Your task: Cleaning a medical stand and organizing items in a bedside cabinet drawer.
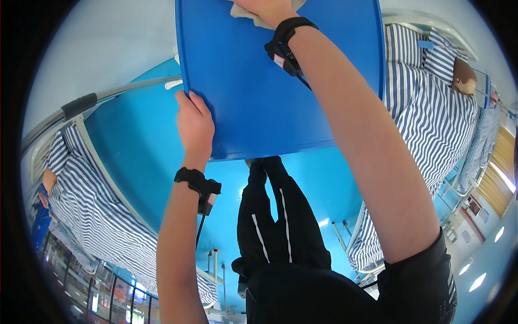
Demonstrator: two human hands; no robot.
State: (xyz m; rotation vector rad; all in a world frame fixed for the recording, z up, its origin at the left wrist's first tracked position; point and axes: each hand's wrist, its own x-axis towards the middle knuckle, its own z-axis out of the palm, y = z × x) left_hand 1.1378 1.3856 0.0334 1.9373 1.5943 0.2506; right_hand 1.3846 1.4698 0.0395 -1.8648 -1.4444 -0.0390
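A blue tabletop (pixel 259 93) with a raised rim spreads out before me. My left hand (pixel 197 119) grips its left edge near the front corner, thumb and fingers at the rim. At the top edge of the view, my right hand (pixel 267 9) lies on a light beige cloth (pixel 247 15) that rests on the blue surface; its fingers are cut off by the frame, so how firmly they hold the cloth is only partly seen. Both wrists wear black straps with small devices and cables.
Beds with striped bedding stand at left (pixel 97 194) and right (pixel 429 105); a manikin head (pixel 464 77) lies on the right one. A metal rail (pixel 137 85) with a dark grey sleeve runs left of the tabletop. Metal bed legs (pixel 215 263) stand on the blue floor.
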